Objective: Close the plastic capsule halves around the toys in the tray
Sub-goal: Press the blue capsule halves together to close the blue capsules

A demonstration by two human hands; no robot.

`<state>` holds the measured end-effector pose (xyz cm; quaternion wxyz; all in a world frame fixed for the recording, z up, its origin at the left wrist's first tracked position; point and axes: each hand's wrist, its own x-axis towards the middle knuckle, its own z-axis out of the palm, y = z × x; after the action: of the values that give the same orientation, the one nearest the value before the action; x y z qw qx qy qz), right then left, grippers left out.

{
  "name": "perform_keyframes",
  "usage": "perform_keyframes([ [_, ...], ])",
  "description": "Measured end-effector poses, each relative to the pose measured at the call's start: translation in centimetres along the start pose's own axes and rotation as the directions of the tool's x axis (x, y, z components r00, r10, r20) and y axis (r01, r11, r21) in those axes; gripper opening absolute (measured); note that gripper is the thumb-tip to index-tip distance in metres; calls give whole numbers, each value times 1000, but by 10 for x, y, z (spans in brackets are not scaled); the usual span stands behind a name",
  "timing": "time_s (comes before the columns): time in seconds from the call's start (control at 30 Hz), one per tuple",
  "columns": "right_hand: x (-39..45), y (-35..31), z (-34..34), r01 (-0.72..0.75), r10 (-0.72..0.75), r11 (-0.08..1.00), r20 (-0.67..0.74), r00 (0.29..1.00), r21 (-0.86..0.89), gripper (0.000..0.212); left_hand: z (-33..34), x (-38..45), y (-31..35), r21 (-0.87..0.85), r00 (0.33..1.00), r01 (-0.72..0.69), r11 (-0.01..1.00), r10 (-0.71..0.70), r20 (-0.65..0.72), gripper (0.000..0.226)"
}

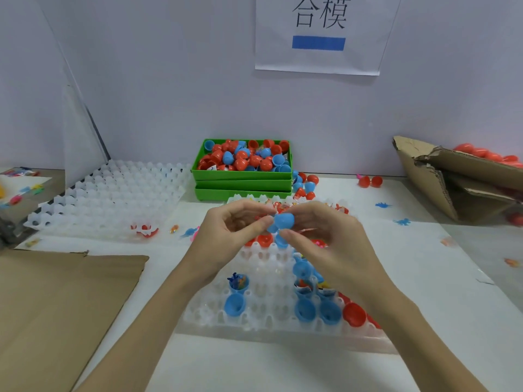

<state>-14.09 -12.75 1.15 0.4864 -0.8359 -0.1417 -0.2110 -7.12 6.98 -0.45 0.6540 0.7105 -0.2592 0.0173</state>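
Note:
A clear plastic tray (pixel 263 321) lies in front of me, holding several blue and red capsule halves, some with small toys inside. One blue half (pixel 238 282) holds a small toy; an empty blue half (pixel 234 304) sits nearer me. Above the tray's far part, both hands meet on a blue capsule (pixel 283 221). My left hand (pixel 226 236) pinches its left side with thumb and fingers, and my right hand (pixel 325 241) grips its right side. Whether the capsule's halves are fully joined is hidden by my fingers.
A green box (pixel 243 176) full of red and blue capsule halves stands behind the tray. Stacked clear trays (pixel 107 199) lie at the left, flat cardboard (pixel 56 306) at the near left, a torn carton (pixel 458 179) with red capsules at the right. Loose toys dot the table.

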Motion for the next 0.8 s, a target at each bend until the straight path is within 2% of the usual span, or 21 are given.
perform_keyframes([
  [0.13, 0, -2, 8, -53, 67, 991, -108, 992, 123, 30, 7, -1, 4, -32, 1000, -19, 999, 19, -10, 17],
  [0.23, -2, -1, 14, -55, 77, 989, -157, 985, 138, 29, 11, -2, 4, -12, 996, -75, 997, 74, -49, 23],
  [0.4, -4, 0, 17, -59, 90, 977, -146, 985, 203, 27, 17, -3, 4, 59, 989, -141, 988, 143, -34, 28],
  [0.53, -3, 1, 16, -72, 108, 974, -162, 981, 217, 27, 21, -5, 3, 69, 989, -132, 989, 136, -55, 29],
  [0.7, -4, 0, 18, -60, 104, 970, -175, 979, 237, 23, 24, -6, 6, -25, 981, -154, 988, 150, -126, 11],
  [0.8, -4, 1, 18, -62, 103, 974, -182, 978, 220, 25, 24, -7, 7, 31, 971, -193, 981, 196, -137, 12],
])
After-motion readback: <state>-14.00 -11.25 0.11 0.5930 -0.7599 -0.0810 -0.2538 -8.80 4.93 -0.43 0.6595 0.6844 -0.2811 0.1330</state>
